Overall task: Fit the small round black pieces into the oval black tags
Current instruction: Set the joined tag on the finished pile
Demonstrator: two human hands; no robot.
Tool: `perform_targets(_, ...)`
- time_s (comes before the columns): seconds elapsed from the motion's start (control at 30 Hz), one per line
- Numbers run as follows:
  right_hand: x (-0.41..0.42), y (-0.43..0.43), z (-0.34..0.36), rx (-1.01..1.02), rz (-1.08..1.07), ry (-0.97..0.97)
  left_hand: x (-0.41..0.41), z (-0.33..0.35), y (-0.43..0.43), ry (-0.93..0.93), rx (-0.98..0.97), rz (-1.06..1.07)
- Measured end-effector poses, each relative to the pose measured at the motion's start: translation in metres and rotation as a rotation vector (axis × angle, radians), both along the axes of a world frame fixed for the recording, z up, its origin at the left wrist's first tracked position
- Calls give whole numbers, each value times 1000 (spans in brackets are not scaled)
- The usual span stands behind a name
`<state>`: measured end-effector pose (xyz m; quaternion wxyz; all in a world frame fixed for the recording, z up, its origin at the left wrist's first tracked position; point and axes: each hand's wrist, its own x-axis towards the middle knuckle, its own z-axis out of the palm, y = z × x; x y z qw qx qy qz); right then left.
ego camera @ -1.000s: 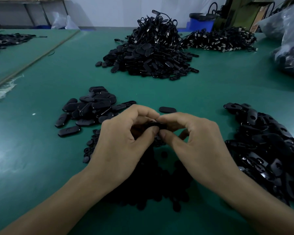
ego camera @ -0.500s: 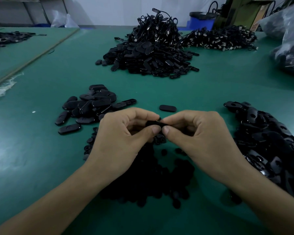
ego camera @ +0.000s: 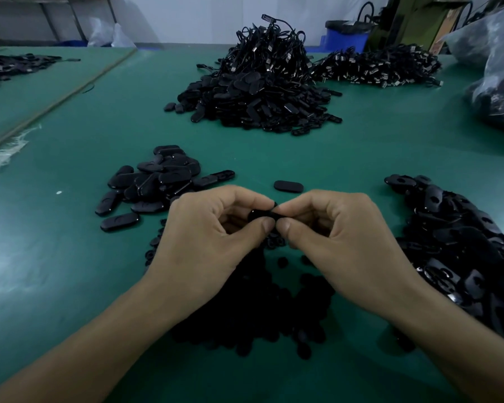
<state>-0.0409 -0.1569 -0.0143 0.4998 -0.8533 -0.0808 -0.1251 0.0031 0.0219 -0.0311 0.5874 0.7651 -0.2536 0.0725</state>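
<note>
My left hand and my right hand meet at the centre of the green table, both pinching one oval black tag between thumbs and forefingers. Most of the tag is hidden by my fingertips, and I cannot see a round piece on it. Below my hands lies a dark heap of small round black pieces. A pile of oval tags with open holes lies to the right. Another pile of closed-looking oval tags lies to the left, and a single tag rests just beyond my hands.
A tall heap of black tags with cords stands at the far centre, a second heap to its right. A plastic bag sits at the far right edge, a blue bin behind. A seam runs across the table's left.
My hands have stayed together on the tag, with the thumbs drawing closer and pressing on it. The view has shifted slightly.
</note>
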Motion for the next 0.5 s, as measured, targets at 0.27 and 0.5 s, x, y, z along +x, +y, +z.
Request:
perform_targets(0.27, 0, -6, 3, -322, -106, 18, 20, -2, 17, -87, -16, 212)
perform_targets(0.5, -8, -39, 21, -950, -305, 309, 49, -7, 50, -8, -7, 482)
